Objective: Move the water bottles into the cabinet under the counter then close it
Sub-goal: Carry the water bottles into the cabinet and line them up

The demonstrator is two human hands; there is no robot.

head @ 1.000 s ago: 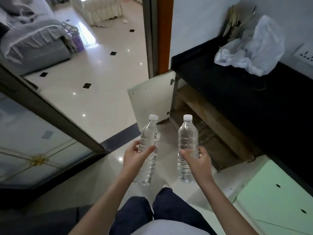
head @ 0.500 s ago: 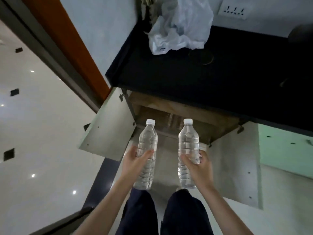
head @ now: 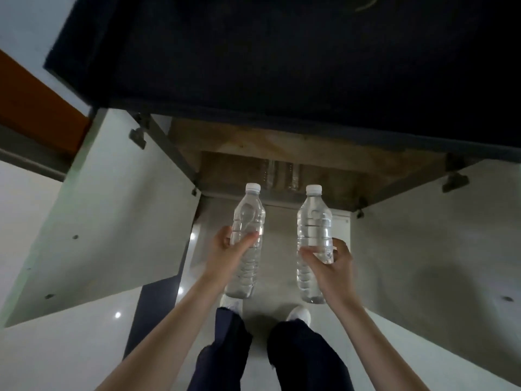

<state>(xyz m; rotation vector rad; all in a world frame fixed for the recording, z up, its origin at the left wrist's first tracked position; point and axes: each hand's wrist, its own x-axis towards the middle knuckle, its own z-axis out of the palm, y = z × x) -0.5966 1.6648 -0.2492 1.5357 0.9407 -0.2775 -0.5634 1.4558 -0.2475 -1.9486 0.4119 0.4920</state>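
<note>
The counter [head: 282,52] hid most of the cabinet [head: 282,149]; blurred clear shapes [head: 279,176] along its back edge were unidentifiable.
</note>
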